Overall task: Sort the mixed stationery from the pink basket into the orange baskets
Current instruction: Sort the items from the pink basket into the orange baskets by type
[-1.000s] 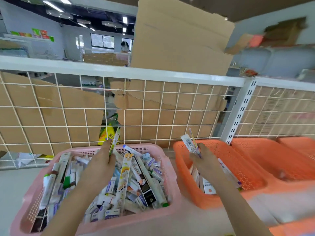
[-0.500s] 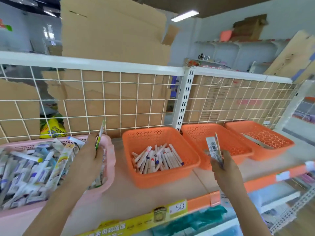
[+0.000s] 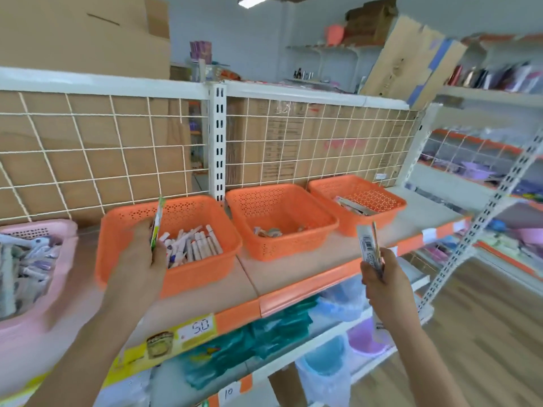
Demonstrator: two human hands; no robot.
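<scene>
The pink basket (image 3: 58,230) full of mixed stationery sits at the far left of the shelf. Three orange baskets stand in a row: the left one (image 3: 117,230) holds several white markers, the middle one (image 3: 323,221) a few small items, the right one (image 3: 393,201) some flat packs. My left hand (image 3: 138,259) is in front of the left orange basket, shut on a thin green-and-white pack (image 3: 157,224) held upright. My right hand (image 3: 382,277) hovers in front of the shelf edge, below the right basket, shut on white barcode packs (image 3: 368,248).
A white wire grid (image 3: 117,160) with cardboard behind it backs the shelf, with a slotted upright post (image 3: 217,142) between the left and middle orange baskets. Bagged goods and plastic buckets (image 3: 326,362) fill the lower shelf. Another shelving unit (image 3: 484,177) stands at right.
The view has swung to the right, so the pink basket slid to the left edge. Both hands moved right with their packs, the left hand from the pink basket to the first orange basket.
</scene>
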